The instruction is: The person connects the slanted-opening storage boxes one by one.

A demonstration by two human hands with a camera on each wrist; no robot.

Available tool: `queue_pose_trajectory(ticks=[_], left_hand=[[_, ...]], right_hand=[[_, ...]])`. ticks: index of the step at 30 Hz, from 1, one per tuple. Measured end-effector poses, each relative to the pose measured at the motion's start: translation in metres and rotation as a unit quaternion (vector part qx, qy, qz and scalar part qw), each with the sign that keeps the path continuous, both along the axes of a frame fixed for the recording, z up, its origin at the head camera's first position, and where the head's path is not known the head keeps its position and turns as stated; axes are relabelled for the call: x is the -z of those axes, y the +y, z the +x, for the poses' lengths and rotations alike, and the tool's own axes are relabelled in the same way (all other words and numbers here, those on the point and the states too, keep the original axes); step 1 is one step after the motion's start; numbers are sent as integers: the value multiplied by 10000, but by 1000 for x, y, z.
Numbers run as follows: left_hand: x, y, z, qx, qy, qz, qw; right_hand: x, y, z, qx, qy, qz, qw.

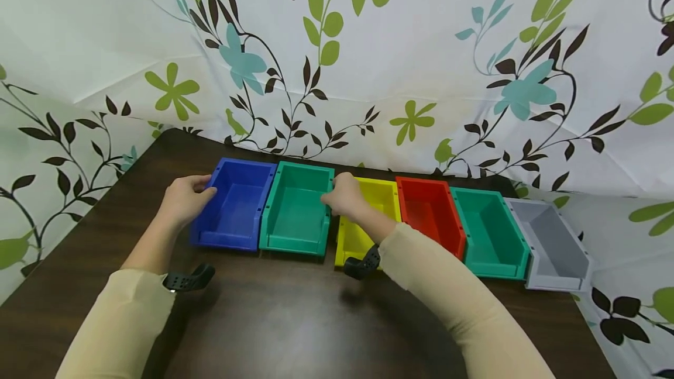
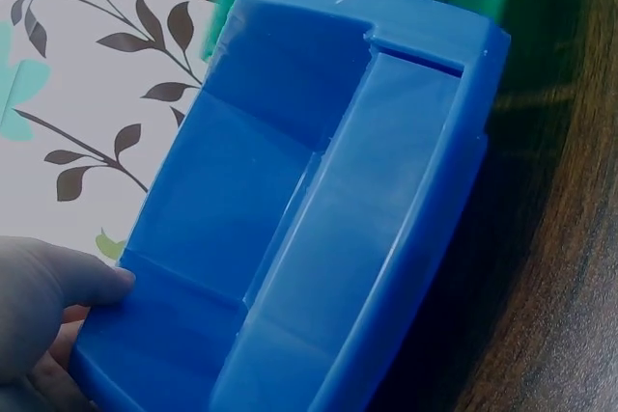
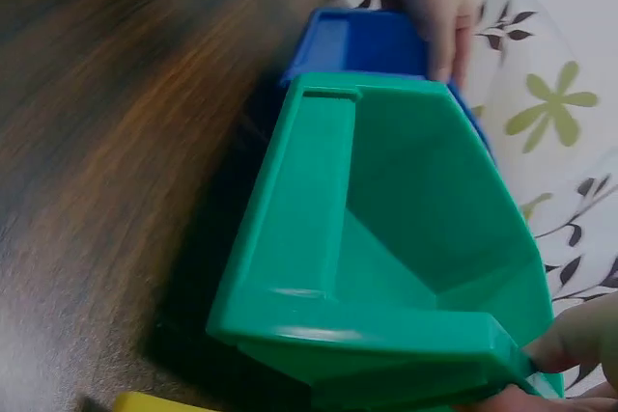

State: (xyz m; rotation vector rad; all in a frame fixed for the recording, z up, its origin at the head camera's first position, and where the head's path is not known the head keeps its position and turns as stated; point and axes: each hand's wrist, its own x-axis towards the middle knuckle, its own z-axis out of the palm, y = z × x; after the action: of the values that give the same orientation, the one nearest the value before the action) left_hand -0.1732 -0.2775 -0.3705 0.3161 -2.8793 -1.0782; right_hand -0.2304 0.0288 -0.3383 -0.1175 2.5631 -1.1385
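At the left end of a row, a blue open-front bin (image 1: 235, 209) stands on the table. My left hand (image 1: 184, 199) grips its left side wall, with the thumb (image 2: 101, 282) over the rim in the left wrist view. Against the blue bin's right side is a green bin (image 1: 296, 212). The right hand (image 1: 347, 196) pinches the upper right edge of that green bin; the right wrist view shows thumb and fingers (image 3: 570, 344) at its corner. Both bins look bare inside.
Right of the green bin stand a yellow bin (image 1: 355, 241), partly behind my right forearm, a red bin (image 1: 426, 209), another green bin (image 1: 487, 233) and a grey bin (image 1: 555, 244). They rest on a dark wooden table (image 1: 274, 320) before a leaf-patterned cloth (image 1: 368, 81).
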Motion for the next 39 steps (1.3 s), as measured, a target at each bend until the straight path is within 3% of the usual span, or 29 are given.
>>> queue_pose_trajectory(ticks=[6,13,30,39], left_hand=[[-1,-1,-1,-8,-31,79,10000],[2,-1,-2,100,-35,101,9999],[3,-3,0,92,44,108,9999],[1,-3,1,186,-55,166,9997]], right_hand=[[-7,12,1,253,-396,-783,9958],[-4,21,1,370,-740,-1187,9895],[0,19,-2,407,-774,-1256,9882],[-17,13,-3,152,-418,-960,9944]])
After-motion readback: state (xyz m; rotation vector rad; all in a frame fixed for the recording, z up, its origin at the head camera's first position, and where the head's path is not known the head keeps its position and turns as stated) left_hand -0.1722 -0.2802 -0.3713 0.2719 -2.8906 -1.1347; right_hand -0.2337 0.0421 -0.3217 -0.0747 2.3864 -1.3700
